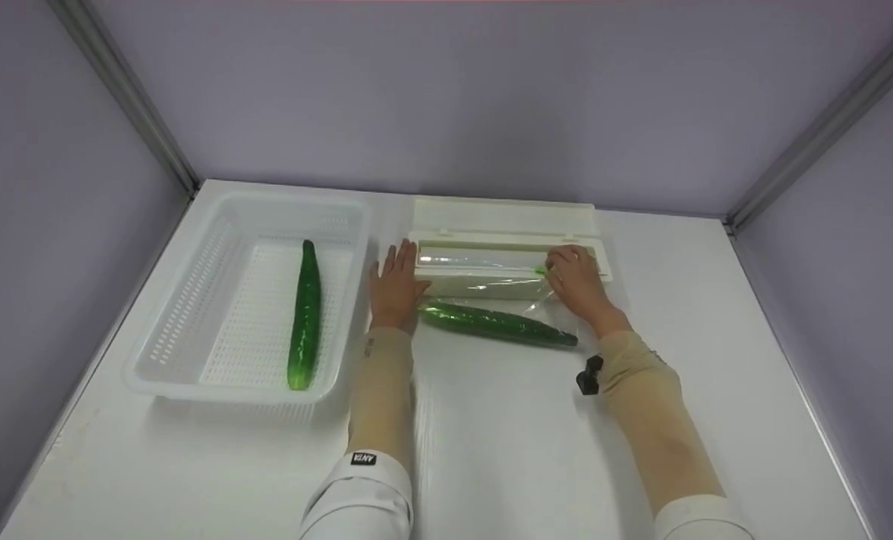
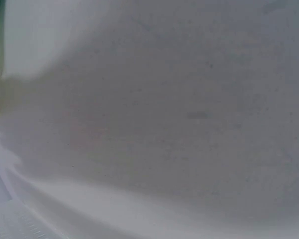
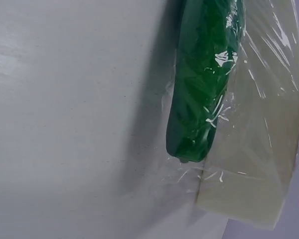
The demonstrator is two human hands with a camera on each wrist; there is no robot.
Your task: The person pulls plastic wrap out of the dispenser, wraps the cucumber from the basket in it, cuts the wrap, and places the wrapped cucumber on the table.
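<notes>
Two hands at the cling-film dispenser (image 1: 508,255), one wrapped cucumber (image 1: 496,323) on the bench (image 1: 506,442) just before it.
Left hand (image 1: 395,287) flat, fingers straight; right hand (image 1: 575,279) pinching the green slider (image 1: 540,270). Risk: film (image 3: 249,149) bunching or tearing crooked if unevenly taut.

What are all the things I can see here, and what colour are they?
Cucumber in basket: one, green, lying lengthwise in the basket on the left.
Wrapped cucumber: one, green, covered in film, on the table in front of the dispenser.
Basket: one, white, slotted, left part of the table.
Cling film dispenser: one, cream, lid open, at the back of the table.
Cling film: clear, running from the dispenser over the wrapped cucumber.
Table: one, white.
Walls: pale purple, on three sides.
Left hand: fingers straight, flat by the dispenser's left end.
Right hand: on the green slider at the dispenser's right end.
</notes>
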